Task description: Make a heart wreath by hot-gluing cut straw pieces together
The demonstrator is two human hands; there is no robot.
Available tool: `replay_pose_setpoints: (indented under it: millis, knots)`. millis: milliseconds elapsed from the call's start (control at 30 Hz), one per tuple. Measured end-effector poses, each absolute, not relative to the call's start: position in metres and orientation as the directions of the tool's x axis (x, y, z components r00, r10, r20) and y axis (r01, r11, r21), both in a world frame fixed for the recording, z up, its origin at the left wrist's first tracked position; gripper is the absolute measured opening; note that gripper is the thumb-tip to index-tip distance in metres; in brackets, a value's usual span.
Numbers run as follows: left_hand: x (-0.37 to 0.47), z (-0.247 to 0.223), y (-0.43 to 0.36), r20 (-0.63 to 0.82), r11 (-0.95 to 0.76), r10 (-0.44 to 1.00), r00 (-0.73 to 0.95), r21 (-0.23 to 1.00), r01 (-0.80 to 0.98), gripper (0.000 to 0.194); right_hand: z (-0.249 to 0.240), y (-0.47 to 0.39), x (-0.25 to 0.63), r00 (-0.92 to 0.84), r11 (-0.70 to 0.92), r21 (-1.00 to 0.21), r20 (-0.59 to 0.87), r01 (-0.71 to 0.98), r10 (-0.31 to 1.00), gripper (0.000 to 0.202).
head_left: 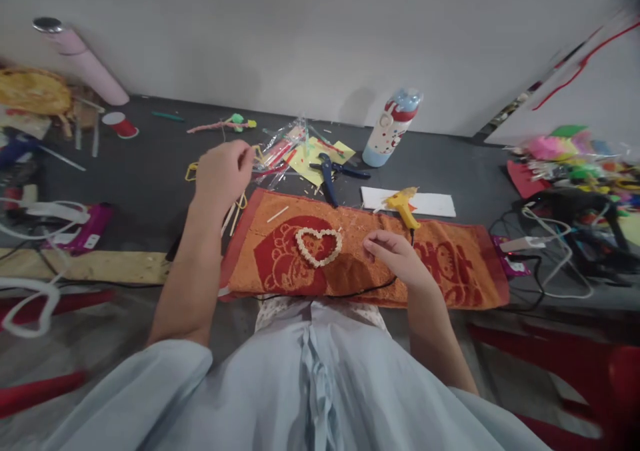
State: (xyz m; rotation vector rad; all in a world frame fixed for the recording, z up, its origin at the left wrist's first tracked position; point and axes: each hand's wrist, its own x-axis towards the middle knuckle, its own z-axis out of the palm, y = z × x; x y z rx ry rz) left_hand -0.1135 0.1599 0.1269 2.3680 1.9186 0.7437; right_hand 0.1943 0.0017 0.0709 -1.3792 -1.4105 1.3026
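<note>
My left hand (225,174) is raised over the dark table, left of the towel, near some yellow cord and thin sticks (233,218). Its fingers bend down and are mostly hidden, so what they hold cannot be made out. Over the orange towel (360,274), my right hand (395,254) has its fingers loosely curled, with nothing visible in them. Between the hands a cream heart-shaped ring (318,262) lies flat on the towel. A yellow glue gun (404,206) rests above my right hand, partly on a white strip (437,203).
Dark blue pliers (327,179) lie on yellow paper (303,162) with plastic wrappers. Behind stands a white and blue bottle (389,131). A pink flask (90,64) is at far left. Cables and colourful craft pieces (575,154) are at right. A black cord crosses the towel.
</note>
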Motion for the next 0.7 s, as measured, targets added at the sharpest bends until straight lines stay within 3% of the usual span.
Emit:
replay_pose_setpoints:
  millis: [200,400,567,700]
  knots:
    - [-0.111,0.104,0.160,0.300,-0.388,0.903,0.307,0.262,0.884,0.033,0.055,-0.006,0.201,-0.068,-0.143,-0.945,-0.170,0.293,0.983,0.035]
    - [-0.099,0.086,0.121,0.138,-0.519,0.850,0.508,0.376,0.768,0.034,0.044,-0.005,0.194,-0.047,-0.095,-0.818,-0.147,0.567,0.988,0.026]
    - [-0.090,0.065,0.084,-0.035,-0.498,0.809,0.587,0.491,0.715,0.042,0.037,-0.002,0.176,-0.079,0.045,-0.676,-0.019,0.735,0.997,0.063]
    - [-0.080,0.042,0.064,-0.059,-0.490,0.801,0.596,0.508,0.709,0.075,0.033,0.002,0.166,-0.132,0.134,-0.584,0.046,0.800,0.990,0.084]
